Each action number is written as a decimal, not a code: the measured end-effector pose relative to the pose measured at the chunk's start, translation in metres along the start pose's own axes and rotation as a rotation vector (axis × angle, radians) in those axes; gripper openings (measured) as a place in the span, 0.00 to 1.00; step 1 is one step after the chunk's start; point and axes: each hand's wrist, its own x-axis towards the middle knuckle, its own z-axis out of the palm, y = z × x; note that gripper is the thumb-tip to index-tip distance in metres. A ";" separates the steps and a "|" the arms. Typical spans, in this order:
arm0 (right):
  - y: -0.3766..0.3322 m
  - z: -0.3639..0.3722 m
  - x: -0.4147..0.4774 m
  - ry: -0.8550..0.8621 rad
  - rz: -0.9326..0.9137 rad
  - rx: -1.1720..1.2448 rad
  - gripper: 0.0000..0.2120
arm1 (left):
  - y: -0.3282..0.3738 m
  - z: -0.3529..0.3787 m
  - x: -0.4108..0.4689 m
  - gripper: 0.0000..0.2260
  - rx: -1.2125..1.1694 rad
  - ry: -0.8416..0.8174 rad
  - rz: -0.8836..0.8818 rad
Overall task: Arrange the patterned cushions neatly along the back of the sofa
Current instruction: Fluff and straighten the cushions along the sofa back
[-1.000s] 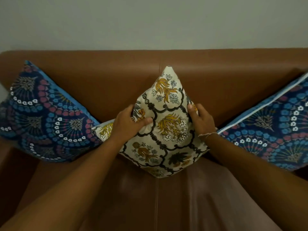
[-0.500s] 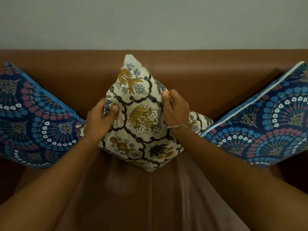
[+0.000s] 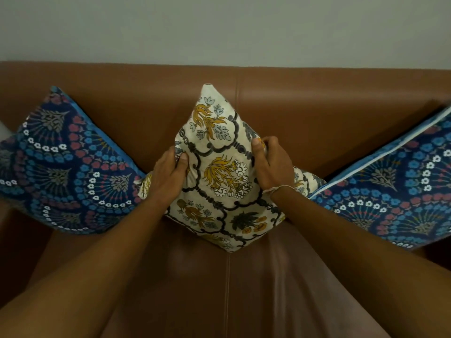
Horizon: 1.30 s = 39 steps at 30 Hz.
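A cream cushion (image 3: 220, 172) with yellow flowers and dark scrolls stands on one corner against the brown leather sofa back (image 3: 317, 118), at the middle seam. My left hand (image 3: 168, 176) grips its left edge and my right hand (image 3: 272, 167) grips its right edge, thumbs on the front. A blue patterned cushion (image 3: 63, 167) leans on its corner at the left, touching the cream one. Another blue patterned cushion (image 3: 400, 184) leans at the right, its far side cut off by the frame.
The brown sofa seat (image 3: 227, 289) spreads below the cushions, with a seam down its middle. A pale wall (image 3: 219, 28) rises behind the sofa back. A dark armrest area shows at the far left.
Both hands have shifted the cream cushion sideways between the blue ones, left and then back toward the middle seam, and it stands more upright than a second ago. My grip stays on both edges.
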 end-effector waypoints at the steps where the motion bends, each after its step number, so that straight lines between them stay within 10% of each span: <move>1: 0.003 -0.001 0.000 0.004 0.003 -0.005 0.21 | 0.003 0.000 -0.002 0.22 0.006 -0.007 0.013; 9: -0.021 -0.001 -0.003 0.166 0.063 0.058 0.21 | 0.001 -0.032 -0.002 0.23 0.074 0.020 0.113; 14: -0.109 0.030 -0.038 0.277 -0.305 0.104 0.19 | -0.051 -0.125 0.002 0.25 0.164 0.144 0.216; 18: -0.175 0.108 -0.065 0.035 -0.442 0.125 0.23 | -0.084 -0.222 0.012 0.29 0.316 0.212 0.385; 25: -0.225 0.225 -0.046 -0.704 0.052 0.137 0.54 | -0.160 -0.332 0.061 0.46 0.350 -0.034 0.156; 29: -0.218 0.260 -0.046 -0.583 0.062 0.168 0.52 | -0.181 -0.330 0.075 0.44 0.273 -0.262 0.089; 39: -0.232 0.279 -0.050 -0.210 -0.115 0.110 0.27 | -0.209 -0.325 0.078 0.34 0.151 0.000 0.097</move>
